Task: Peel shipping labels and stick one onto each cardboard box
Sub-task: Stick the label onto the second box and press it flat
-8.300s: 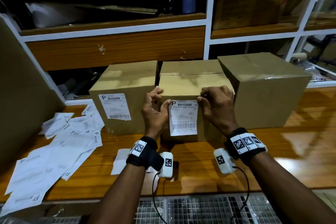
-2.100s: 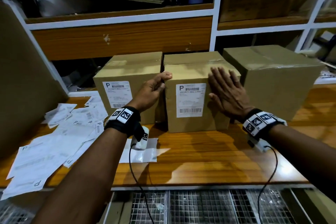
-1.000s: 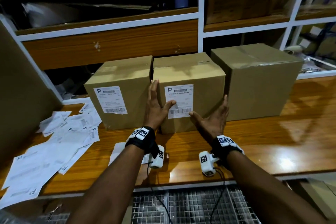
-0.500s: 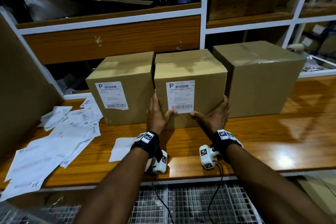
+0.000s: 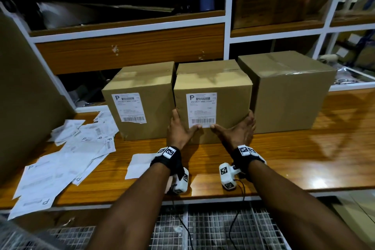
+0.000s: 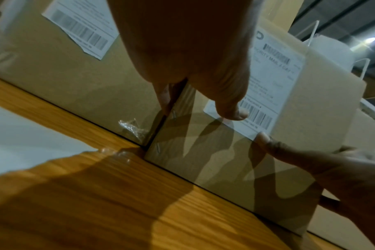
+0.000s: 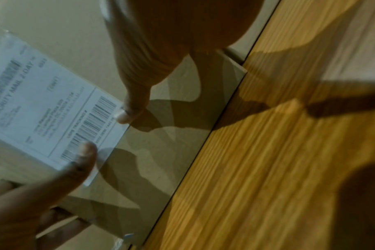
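Note:
Three cardboard boxes stand in a row on the wooden table point(image 5: 304, 158). The left box point(image 5: 154, 91) carries a white shipping label point(image 5: 128, 107). The middle box point(image 5: 229, 103) also has a label point(image 5: 201, 110) stuck on its front. No label shows on the right box point(image 5: 288, 91). My left hand point(image 5: 180, 128) lies against the middle box's lower left corner, fingers straight in the gap between boxes, thumb point(image 6: 231, 108) on the label's bottom corner. My right hand point(image 5: 239, 130) mirrors it at the lower right corner, its thumb point(image 7: 135, 104) at the label's bottom edge.
Several loose label sheets point(image 5: 60, 164) lie scattered on the table's left part. A blank white backing sheet point(image 5: 140, 165) lies under my left wrist. A big cardboard panel point(image 5: 26, 87) stands at the far left. Shelves point(image 5: 129, 24) rise behind the boxes; wire mesh point(image 5: 213, 229) lies below the table's edge.
Both hands have slid down the middle box from beside the label to its lower corners. The thumbs now press along the label's bottom edge.

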Demonstrator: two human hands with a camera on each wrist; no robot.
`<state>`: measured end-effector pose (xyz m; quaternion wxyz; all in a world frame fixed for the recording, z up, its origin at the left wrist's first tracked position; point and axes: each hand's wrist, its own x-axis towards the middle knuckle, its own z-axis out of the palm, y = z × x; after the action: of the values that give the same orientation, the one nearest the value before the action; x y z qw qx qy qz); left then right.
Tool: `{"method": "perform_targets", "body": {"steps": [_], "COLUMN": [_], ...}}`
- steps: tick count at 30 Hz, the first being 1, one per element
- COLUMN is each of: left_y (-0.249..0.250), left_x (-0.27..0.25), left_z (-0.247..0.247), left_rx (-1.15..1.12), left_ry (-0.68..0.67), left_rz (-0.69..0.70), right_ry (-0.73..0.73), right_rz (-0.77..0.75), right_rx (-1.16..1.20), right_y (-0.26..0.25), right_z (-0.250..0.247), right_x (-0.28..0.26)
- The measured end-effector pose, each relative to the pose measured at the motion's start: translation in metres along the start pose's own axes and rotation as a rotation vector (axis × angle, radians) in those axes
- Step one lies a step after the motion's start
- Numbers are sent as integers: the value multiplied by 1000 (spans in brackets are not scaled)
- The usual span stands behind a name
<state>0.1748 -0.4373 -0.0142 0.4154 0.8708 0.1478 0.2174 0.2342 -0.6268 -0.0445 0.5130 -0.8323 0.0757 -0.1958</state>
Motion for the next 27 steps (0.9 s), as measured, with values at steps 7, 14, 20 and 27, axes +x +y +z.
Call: {"method": "perform_targets", "body": {"steps": [7,14,20,27], "left_y": [-3,-8,16,50], "left_x": [1,-4,-2,30], "left_z": [-3,-16,-35,-63], "left_rx": [83,59,161,467], "left_ry": [8,-18,229,292], "left_rz": [-61,42,259,658], "right_ry": [-50,-125,53,195], "right_rz": [-7,-60,-207,-615], "right_rx": [-4,23,50,-227], "right_y": [5,5,-13,-63], "right_z": [-2,-16,-36,-49], "right_x": [5,7,11,41]}}
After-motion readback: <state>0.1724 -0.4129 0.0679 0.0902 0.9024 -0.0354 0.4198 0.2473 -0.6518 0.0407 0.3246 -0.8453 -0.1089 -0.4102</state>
